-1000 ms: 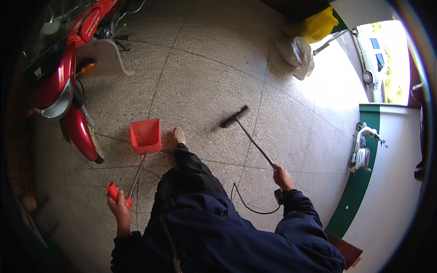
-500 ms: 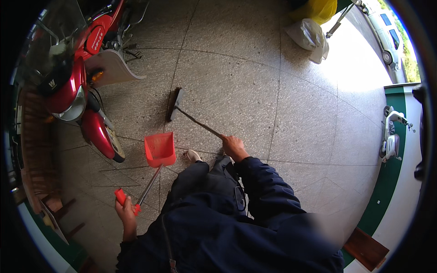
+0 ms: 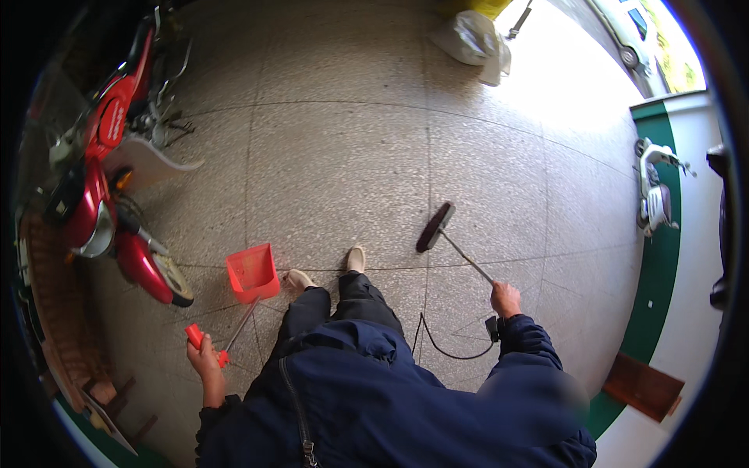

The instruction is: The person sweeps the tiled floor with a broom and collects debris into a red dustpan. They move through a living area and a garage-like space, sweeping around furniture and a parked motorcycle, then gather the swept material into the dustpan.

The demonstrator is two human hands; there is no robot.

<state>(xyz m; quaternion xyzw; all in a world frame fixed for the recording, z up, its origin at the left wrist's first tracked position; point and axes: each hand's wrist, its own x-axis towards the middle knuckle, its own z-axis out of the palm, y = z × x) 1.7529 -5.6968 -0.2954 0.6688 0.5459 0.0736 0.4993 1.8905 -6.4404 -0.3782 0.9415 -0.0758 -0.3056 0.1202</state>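
Note:
My left hand (image 3: 206,358) is closed round the red handle of a long-necked dustpan (image 3: 253,273). Its red pan rests at floor level, left of my feet, with the hollow side facing up. Out to the right, my right hand (image 3: 505,299) grips the thin pole of a broom (image 3: 436,226). The broom's dark, narrow head is ahead and to the right of my shoes, tilted, at or close to the floor; I cannot tell whether the bristles touch. A black cord loop (image 3: 449,355) hangs by my right wrist.
A red motorcycle (image 3: 109,179) stands along the left side. Far ahead lie a white bag (image 3: 470,40) and something yellow, beside a bright doorway with a vehicle outside. A small white scooter (image 3: 654,187) is at the green-and-white right wall, with a brown wooden piece (image 3: 642,386) nearer me.
My right hand has swung the broom well to the right, away from the dustpan. My feet have stepped and the view has shifted. The left hand keeps its hold on the dustpan.

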